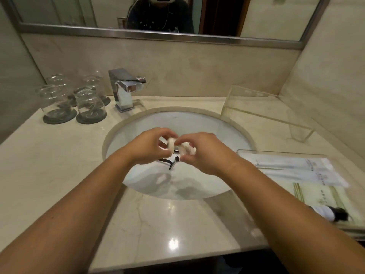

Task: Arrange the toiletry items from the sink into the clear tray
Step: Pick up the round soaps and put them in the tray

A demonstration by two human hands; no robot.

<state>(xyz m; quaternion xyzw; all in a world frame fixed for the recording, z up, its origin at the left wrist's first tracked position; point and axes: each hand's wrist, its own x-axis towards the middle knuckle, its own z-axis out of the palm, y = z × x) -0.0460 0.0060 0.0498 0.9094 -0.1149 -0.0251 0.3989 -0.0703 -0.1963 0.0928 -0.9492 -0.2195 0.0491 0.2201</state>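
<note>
Over the white sink basin (197,123) my left hand (152,148) pinches a small round cream soap (171,143) held on edge. My right hand (203,153) grips a second cream soap (189,150) right beside it; the two soaps nearly touch. Under my hands a black razor (171,162) lies in the basin near the drain. The clear tray (296,171) sits on the counter at the right and holds white sachets (292,165), a green-striped packet (320,196) and a small bottle with a black cap (333,213).
A chrome faucet (126,89) stands behind the basin. Several upturned glasses on dark coasters (75,99) occupy the back left counter. A clear acrylic stand (262,113) sits at the back right. The mirror above reflects a person.
</note>
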